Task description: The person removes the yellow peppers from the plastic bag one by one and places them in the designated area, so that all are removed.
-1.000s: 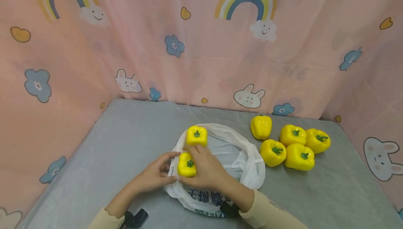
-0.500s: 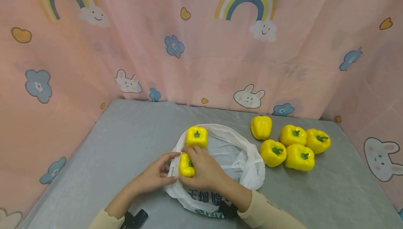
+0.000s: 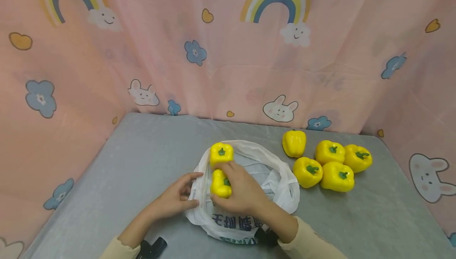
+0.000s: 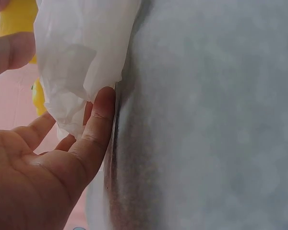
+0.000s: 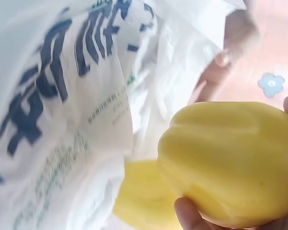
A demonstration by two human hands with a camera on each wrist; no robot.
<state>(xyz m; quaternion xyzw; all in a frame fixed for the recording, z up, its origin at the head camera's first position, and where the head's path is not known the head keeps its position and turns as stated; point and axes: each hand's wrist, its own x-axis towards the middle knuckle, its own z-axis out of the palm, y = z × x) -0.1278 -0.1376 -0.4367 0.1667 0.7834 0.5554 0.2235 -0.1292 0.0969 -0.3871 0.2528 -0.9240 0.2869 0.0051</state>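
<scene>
In the head view my right hand [image 3: 246, 189] grips a yellow bell pepper [image 3: 221, 185] over the mouth of a white plastic bag [image 3: 290, 191]. The right wrist view shows this bell pepper [image 5: 230, 163] close up, fingers at its sides. A second bell pepper [image 3: 221, 153] sits inside the bag at its far left rim, partly covered by my right fingertips. At the bag's left side is my left hand [image 3: 174, 197], its fingers relaxed. In the left wrist view the left hand's fingers [image 4: 98, 124] touch the outside of the bag [image 4: 77, 57].
Several more yellow bell peppers [image 3: 337, 176] stand to the right of the bag on the grey cloth-covered table [image 3: 149, 148]. A pink patterned curtain [image 3: 231, 73] hangs behind and at both sides. Dark wrist-worn gear [image 3: 153, 247] shows by the left cuff.
My right hand has shifted a little to the right with the bell pepper, away from the bag's left rim. The left hand stays at the rim. The head view has turned slightly.
</scene>
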